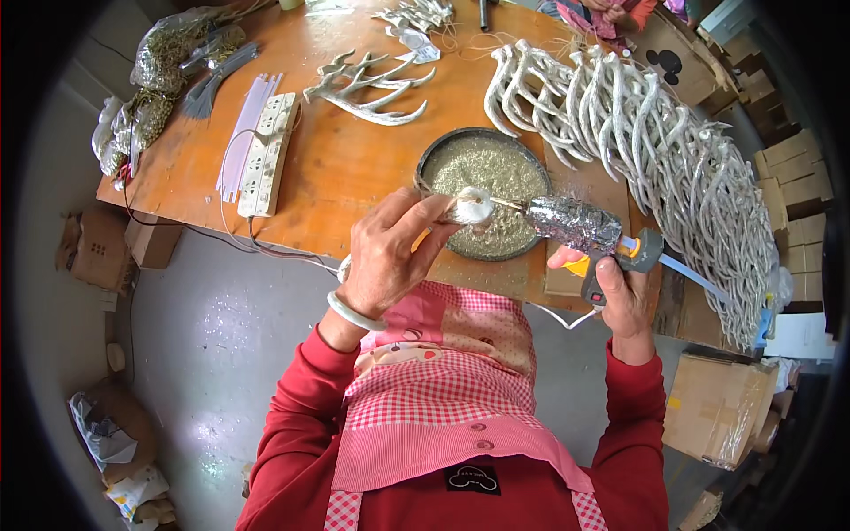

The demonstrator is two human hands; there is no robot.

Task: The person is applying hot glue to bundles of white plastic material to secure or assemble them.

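Holding a small white piece (472,207) pinched in left-hand (390,252) fingertips, right above the near rim of the glitter tray (443,152). Right hand (620,296) is clamped on the foil-wrapped glue gun (589,228), nozzle touching the piece — hot glue could burn those close fingertips. Beyond the tray, silver antlers (637,133) are piled.

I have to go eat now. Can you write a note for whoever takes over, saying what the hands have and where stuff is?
Left hand: pinching a small white ball over the round tray of glitter.
Right hand: gripping the foil-wrapped glue gun, nozzle at the ball.
Done: a big heap of glittered antlers on the right.
Left: loose antlers lying mid-table.
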